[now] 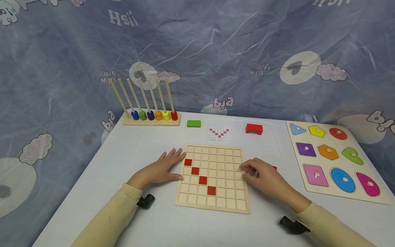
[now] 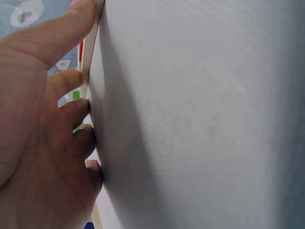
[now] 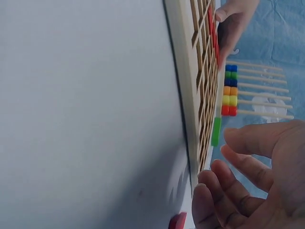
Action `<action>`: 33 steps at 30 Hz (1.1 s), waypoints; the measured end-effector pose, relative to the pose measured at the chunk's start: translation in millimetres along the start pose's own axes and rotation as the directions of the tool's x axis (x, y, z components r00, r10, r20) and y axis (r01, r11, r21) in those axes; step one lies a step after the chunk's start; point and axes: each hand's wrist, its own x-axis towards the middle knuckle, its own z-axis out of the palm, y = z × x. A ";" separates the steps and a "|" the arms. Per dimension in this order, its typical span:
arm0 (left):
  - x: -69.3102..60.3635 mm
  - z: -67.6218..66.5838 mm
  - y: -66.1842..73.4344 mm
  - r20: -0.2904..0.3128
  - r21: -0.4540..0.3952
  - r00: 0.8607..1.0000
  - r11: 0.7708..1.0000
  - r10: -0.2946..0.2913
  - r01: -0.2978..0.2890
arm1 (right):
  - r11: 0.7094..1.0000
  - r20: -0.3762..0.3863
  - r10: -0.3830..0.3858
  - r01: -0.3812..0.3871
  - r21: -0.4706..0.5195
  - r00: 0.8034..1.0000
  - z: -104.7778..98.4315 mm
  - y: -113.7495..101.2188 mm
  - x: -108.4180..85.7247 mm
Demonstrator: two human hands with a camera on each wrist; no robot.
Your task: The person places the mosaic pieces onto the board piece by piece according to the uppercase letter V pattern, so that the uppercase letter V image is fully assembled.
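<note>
Roughly mid-frame in the head view lies the wooden grid board [image 1: 213, 202], with four red squares [image 1: 203, 180] stepping down a diagonal from its upper left towards its lower middle; the pattern card [image 1: 219, 137] lies above it. The left hand [image 1: 163, 168] rests at the board's left edge, fingers spread wide, and is the nearer one to those squares. The right hand [image 1: 266, 179] is at the right edge, fingers bent, thumb and fingertips a narrow gap apart, pointing left towards the grid's right-hand columns. A loose red piece [image 1: 274, 168] peeps out behind that hand, on the opposite side from its fingertips and mostly hidden, so its long axis cannot be told. Left wrist view next: the thumb meets the board's edge at the top, with the other fingers apart below it. Finally, in the right wrist view, the board's side slants down from the upper middle towards the loosely curved fingers at lower right; nothing shows between them, and a bit of red sits at the bottom edge, left of the fingers.
</note>
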 end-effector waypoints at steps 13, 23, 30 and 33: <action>0.5 2.0 -2.4 -0.003 0.017 1.000 1.000 0.001 -0.001 | 0.996 -0.072 0.059 -0.064 -0.066 0.996 -12.6 38.6 -11.8; 0.5 1.4 -2.7 -0.006 0.021 1.000 1.000 0.000 0.000 | 0.986 -0.092 0.113 -0.123 -0.111 0.989 -16.3 50.1 -11.4; 0.1 1.1 -2.7 -0.004 0.017 1.000 1.000 0.009 -0.009 | 0.981 -0.096 0.130 -0.142 -0.130 0.987 -14.6 49.8 -9.9; -0.1 1.3 -3.1 -0.006 0.017 1.000 1.000 0.014 -0.014 | 0.982 -0.093 0.126 -0.137 -0.130 0.988 -14.3 48.5 -9.7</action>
